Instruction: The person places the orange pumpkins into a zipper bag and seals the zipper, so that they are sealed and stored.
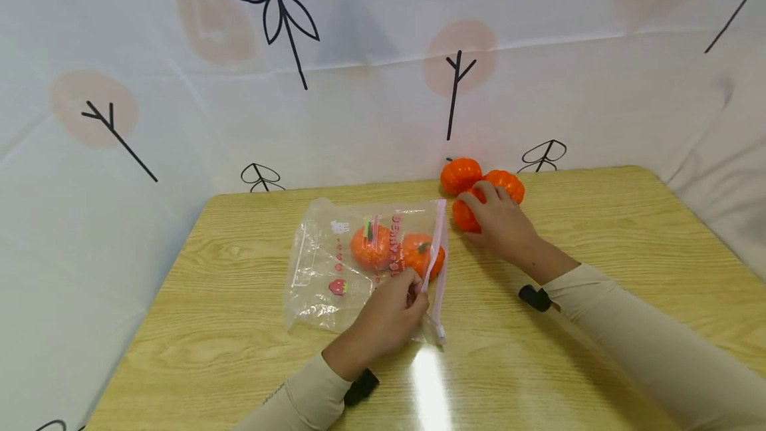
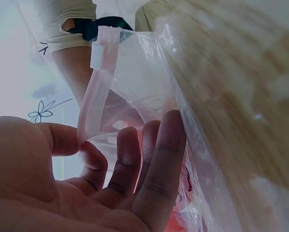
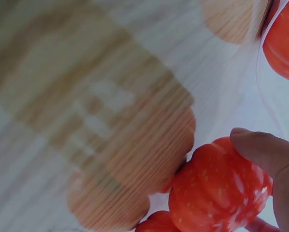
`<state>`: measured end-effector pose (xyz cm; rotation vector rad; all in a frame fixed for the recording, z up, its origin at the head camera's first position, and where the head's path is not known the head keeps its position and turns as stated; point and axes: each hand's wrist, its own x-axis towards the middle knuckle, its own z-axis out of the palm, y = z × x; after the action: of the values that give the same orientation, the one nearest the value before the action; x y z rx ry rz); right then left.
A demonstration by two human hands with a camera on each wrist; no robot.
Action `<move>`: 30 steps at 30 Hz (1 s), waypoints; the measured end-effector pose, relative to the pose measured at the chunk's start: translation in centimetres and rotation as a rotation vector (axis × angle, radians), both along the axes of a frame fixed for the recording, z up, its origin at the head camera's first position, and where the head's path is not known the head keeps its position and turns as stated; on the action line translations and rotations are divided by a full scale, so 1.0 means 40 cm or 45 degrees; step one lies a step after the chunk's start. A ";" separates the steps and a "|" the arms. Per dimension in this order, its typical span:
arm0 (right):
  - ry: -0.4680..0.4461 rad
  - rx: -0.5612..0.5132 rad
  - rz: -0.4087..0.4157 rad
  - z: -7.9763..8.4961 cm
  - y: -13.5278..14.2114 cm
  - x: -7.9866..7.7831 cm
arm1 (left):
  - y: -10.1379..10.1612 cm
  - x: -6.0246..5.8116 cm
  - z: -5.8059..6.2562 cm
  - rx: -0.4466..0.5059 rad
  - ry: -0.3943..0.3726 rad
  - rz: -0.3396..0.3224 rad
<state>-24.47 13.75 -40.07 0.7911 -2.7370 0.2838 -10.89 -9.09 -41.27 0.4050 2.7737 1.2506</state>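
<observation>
A clear zip bag (image 1: 317, 251) printed with strawberries lies flat on the table, its pink zip edge facing right. Inside it are two small orange pumpkins (image 1: 370, 249), one with a green stem near the opening. My left hand (image 1: 383, 318) pinches the pink edge between thumb and index finger; in the left wrist view its other fingers lie against the clear plastic. Right of the bag, my right hand (image 1: 505, 228) grips another orange pumpkin (image 3: 217, 188), thumb on its side. Two more pumpkins (image 1: 461, 175) sit close behind that one at the table's back.
The wood-grain table (image 1: 227, 304) ends at a white cloth backdrop (image 1: 371, 118) with plant drawings, close behind the pumpkins. A white slider (image 2: 97, 57) sits at one end of the bag's zip. Black straps circle both wrists.
</observation>
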 end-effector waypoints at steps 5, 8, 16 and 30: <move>-0.050 -0.034 -0.007 0.000 0.007 0.009 | 0.002 0.000 0.002 -0.012 0.004 0.000; -0.077 -0.058 -0.023 0.003 0.012 0.016 | 0.003 0.000 0.003 -0.013 0.013 -0.004; -0.134 -0.103 -0.045 0.011 0.027 0.047 | 0.002 0.001 0.005 -0.005 0.016 -0.012; -0.303 -0.238 -0.085 0.020 0.042 0.101 | 0.000 0.001 0.004 0.003 0.005 -0.018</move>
<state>-20.43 15.43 -39.28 0.6515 -2.8918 0.6468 -10.84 -9.08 -41.09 0.4272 2.7675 1.2518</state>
